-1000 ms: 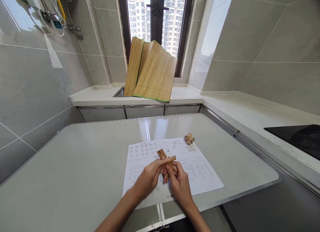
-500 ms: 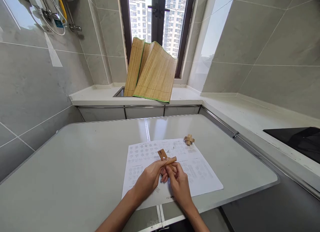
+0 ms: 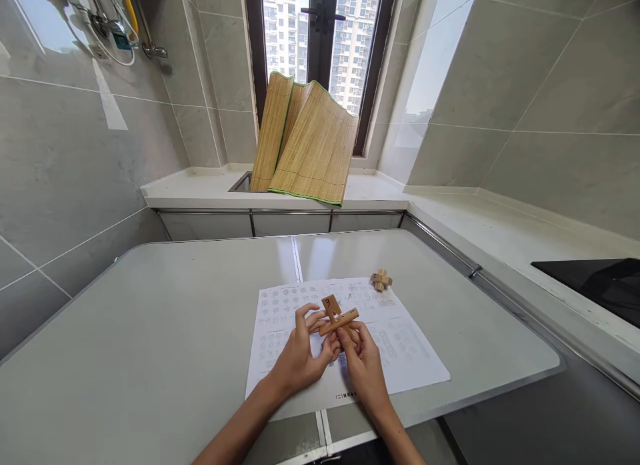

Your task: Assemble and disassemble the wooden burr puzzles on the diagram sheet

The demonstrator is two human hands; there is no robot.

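Observation:
Two wooden puzzle pieces form a cross above the paper: a flat notched piece with a dark mark points up and away, and a bar-shaped piece lies across it. My right hand is closed on these pieces near their crossing, thumb on the near side. Beside their left end is my left hand, its index finger raised and its fingers and thumb apart; some fingertips are hidden behind the bar. Beneath both hands lies a printed sheet with rows of small diagrams. An assembled wooden burr puzzle rests at its far right corner.
The pale folding table has a seam down its middle. Behind it, a bamboo mat leans against the window over a sink edge. A white counter runs along the right, carrying a black glossy panel.
My left hand has loosened from the bar, its fingers spreading and its index finger lifting. The bar now shows more fully across the flat piece. My right hand keeps its hold.

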